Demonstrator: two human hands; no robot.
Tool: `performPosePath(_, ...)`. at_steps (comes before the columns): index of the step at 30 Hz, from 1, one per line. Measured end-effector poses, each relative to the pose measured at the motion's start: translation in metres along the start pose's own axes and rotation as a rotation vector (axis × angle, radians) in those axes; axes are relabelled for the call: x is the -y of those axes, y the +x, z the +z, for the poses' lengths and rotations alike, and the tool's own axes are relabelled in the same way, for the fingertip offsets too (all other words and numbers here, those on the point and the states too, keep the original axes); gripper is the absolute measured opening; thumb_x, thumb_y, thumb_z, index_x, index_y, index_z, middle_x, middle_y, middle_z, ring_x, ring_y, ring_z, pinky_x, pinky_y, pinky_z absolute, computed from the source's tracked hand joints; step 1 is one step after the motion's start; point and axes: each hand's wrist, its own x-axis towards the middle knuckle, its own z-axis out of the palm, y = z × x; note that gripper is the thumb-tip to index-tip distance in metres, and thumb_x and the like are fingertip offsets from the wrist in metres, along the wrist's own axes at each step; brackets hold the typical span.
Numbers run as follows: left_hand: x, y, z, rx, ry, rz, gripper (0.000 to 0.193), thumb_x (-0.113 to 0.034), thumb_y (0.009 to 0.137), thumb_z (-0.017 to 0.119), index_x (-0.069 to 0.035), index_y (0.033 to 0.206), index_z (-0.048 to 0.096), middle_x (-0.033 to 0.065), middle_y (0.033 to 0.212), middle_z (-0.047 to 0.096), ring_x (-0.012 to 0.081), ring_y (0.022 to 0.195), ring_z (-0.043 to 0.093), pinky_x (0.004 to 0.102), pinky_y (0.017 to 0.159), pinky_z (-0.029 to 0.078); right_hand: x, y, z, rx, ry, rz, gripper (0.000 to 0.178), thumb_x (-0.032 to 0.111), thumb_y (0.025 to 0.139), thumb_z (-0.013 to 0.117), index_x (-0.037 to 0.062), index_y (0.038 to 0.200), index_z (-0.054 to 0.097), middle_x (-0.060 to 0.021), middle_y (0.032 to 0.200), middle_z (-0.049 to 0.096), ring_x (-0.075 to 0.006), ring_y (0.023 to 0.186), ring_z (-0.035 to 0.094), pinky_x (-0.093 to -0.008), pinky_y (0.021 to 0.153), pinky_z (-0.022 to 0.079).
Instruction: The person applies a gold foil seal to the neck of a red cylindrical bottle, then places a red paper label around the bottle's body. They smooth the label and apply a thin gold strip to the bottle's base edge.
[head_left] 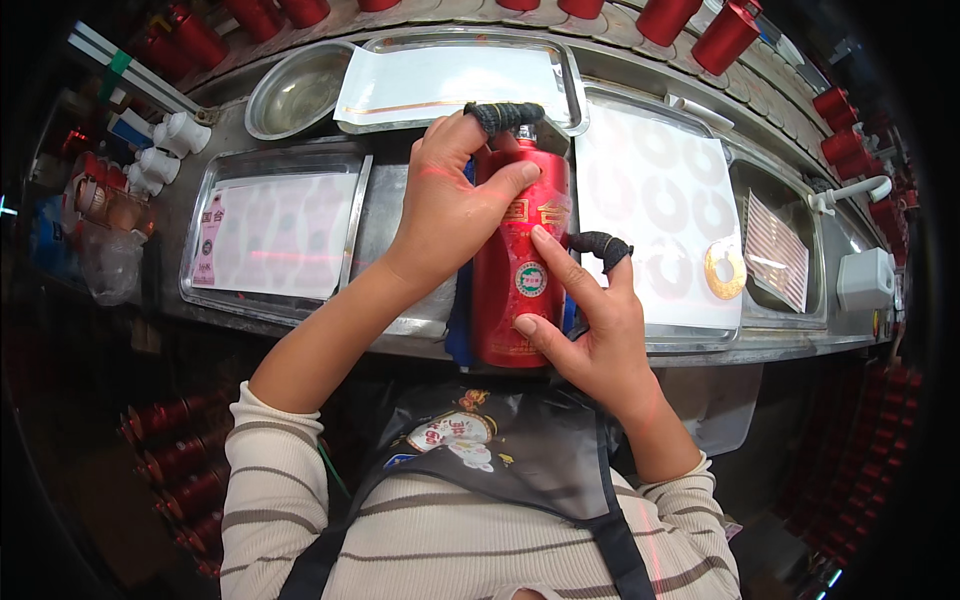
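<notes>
A red bottle (498, 310) lies in front of me on a blue cloth (459, 318), its neck pointing away from me. A label with gold characters and a round green emblem (530, 280) covers its front. My left hand (455, 190) is wrapped round the bottle's upper left side, thumb on the label's top. On the right side, my right hand (605, 325) grips the bottle, with its thumb and forefinger pressing the label's lower part. Each hand wears a black finger cover. The fingers behind the bottle are hidden.
A metal tray (190, 250) with label sheets stands at the left, a metal bowl (262, 110) behind it. White backing with a gold ring label (725, 268) lies at the right, beside a sink (820, 290). Red bottles (725, 38) line a slatted conveyor (620, 38) at the back.
</notes>
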Motion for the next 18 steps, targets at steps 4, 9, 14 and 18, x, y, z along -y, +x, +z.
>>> performPosePath(4, -0.003, -0.011, -0.008, -0.145, 0.100, 0.028, 0.041, -0.007, 0.081, 0.073, -0.008, 0.122, 0.066, 0.0072, 0.106, 0.068, 0.0232, 0.096, 0.059, 0.0358, 0.090, 0.045, -0.005, -0.003, -0.003, 0.012, 0.102, -0.003, 0.069, 0.032, 0.079, 0.079, 0.0200, 0.143, 0.056, -0.0235, 0.126, 0.054, -0.0381, 0.109, 0.057, -0.0416, 0.088, 0.051)
performPosePath(9, -0.029, -0.087, -0.027, 0.217, 0.246, 0.118, 0.075, -0.024, 0.089, 0.072, -0.008, 0.150, 0.033, 0.0148, 0.150, 0.048, 0.0323, 0.140, 0.035, 0.0467, 0.110, 0.024, -0.007, 0.005, -0.017, 0.066, 0.121, 0.010, 0.071, 0.030, 0.081, 0.077, 0.0198, 0.146, 0.053, -0.0243, 0.130, 0.051, -0.0391, 0.114, 0.056, -0.0411, 0.093, 0.050)
performPosePath(14, -0.025, -0.106, -0.019, 0.347, 0.210, 0.066, 0.082, -0.029, 0.091, 0.068, -0.011, 0.154, 0.019, 0.0152, 0.157, 0.040, 0.0361, 0.148, 0.024, 0.0521, 0.111, 0.019, -0.010, 0.004, -0.009, 0.161, 0.139, 0.037, 0.071, 0.033, 0.080, 0.078, 0.0276, 0.146, 0.052, -0.0234, 0.131, 0.049, -0.0395, 0.111, 0.060, -0.0410, 0.090, 0.052)
performPosePath(18, -0.028, -0.101, -0.023, 0.335, 0.226, 0.092, 0.080, -0.033, 0.091, 0.066, -0.012, 0.153, 0.020, 0.0137, 0.160, 0.036, 0.0366, 0.148, 0.023, 0.0524, 0.112, 0.018, -0.011, 0.005, -0.015, 0.180, 0.151, 0.057, 0.072, 0.033, 0.080, 0.079, 0.0266, 0.146, 0.052, -0.0226, 0.132, 0.050, -0.0393, 0.110, 0.060, -0.0409, 0.090, 0.052)
